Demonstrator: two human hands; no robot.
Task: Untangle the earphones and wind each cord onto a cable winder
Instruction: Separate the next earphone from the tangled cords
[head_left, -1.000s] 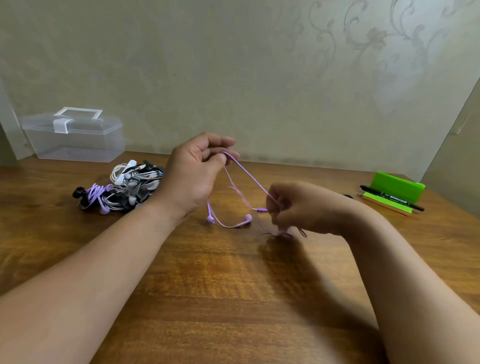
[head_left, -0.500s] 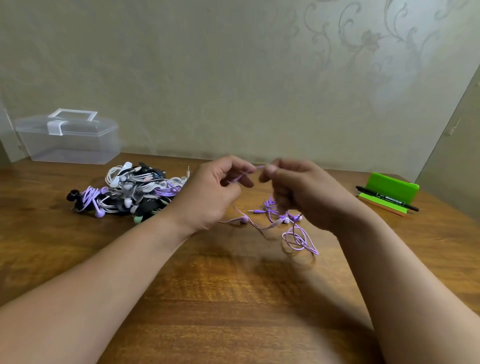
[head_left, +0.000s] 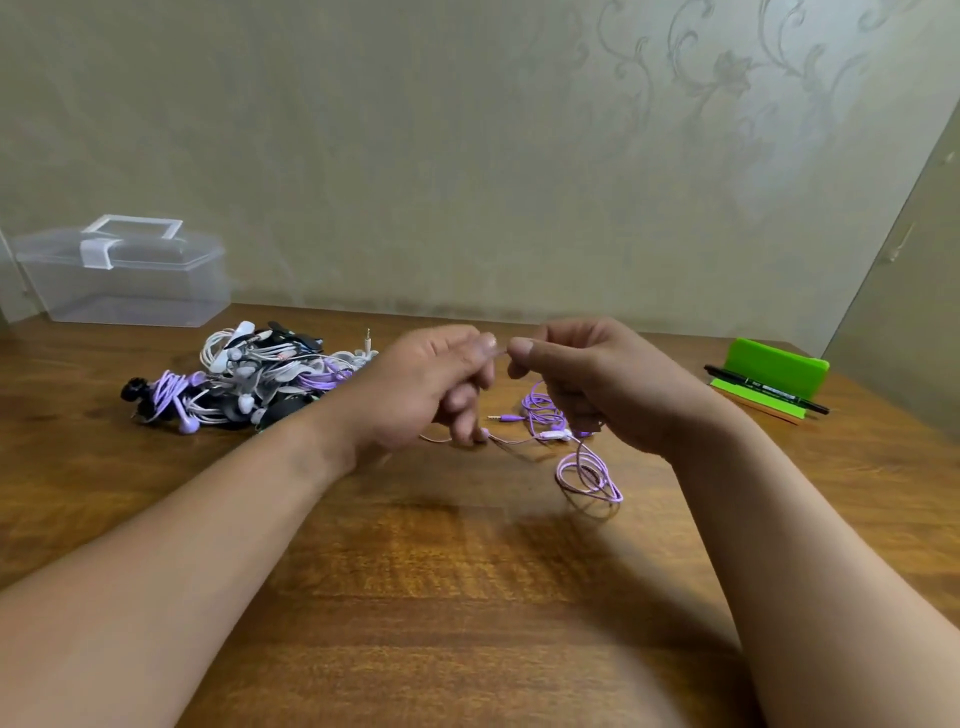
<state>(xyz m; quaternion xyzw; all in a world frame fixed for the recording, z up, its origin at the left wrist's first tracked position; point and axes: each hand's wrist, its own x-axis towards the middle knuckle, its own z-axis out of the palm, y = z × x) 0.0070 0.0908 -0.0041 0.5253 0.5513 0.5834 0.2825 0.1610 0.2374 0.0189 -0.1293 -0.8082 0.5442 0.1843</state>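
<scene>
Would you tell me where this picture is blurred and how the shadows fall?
In the head view, the left hand blurs at its fingers, while the cord loop and earphone pile look sharp; soft shadows fall on the table beneath both forearms.

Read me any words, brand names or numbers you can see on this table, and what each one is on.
No text can be read.
Black marker: pale print on the barrel, too small and blurred to read.
Clear plastic box, green stand, earphone pile: no lettering visible.
</scene>
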